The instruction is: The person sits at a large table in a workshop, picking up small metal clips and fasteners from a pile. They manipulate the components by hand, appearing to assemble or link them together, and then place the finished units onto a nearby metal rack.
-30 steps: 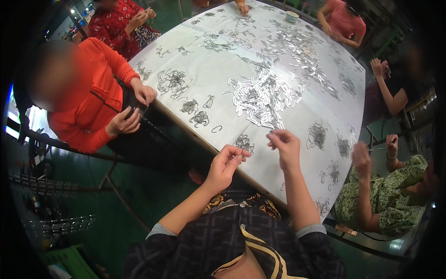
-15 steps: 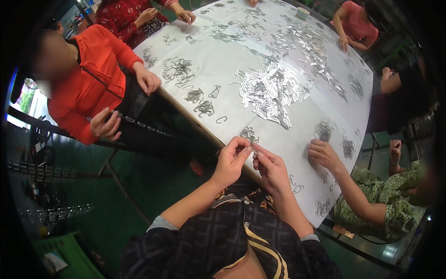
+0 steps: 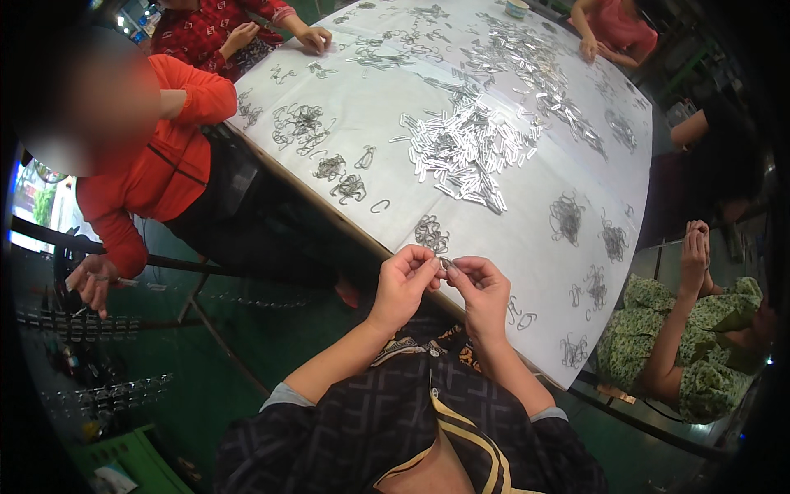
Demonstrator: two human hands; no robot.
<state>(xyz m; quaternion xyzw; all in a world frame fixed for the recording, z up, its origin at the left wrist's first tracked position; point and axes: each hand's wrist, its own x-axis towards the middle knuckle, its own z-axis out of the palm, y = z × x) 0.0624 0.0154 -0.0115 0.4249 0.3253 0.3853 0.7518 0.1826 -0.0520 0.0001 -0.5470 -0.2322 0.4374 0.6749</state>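
Note:
My left hand (image 3: 405,281) and my right hand (image 3: 483,295) meet fingertip to fingertip at the near edge of the white table (image 3: 370,107). Each is closed in a pinch on a small metal link (image 3: 444,264), mostly hidden by the fingers, so its exact shape cannot be made out. Just beyond the fingertips lies a small heap of bent wire hooks (image 3: 430,235). To the right of my right hand are a few loose hooks (image 3: 520,316). Farther off, a large pile of shiny flat metal strips (image 3: 469,148) covers the middle of the tabletop.
More hook heaps (image 3: 300,125) lie around the table. A person in red (image 3: 177,148) stands at the left edge, and one in patterned green (image 3: 683,337) sits at the right. Others work at the far side near a small tub (image 3: 516,8). A green crate (image 3: 127,461) stands lower left.
The green-clad person's hand has drawn back from the table on the right. The red-clad person's hand has left the table edge. My hands stay together, the fingers slightly shifted around the link.

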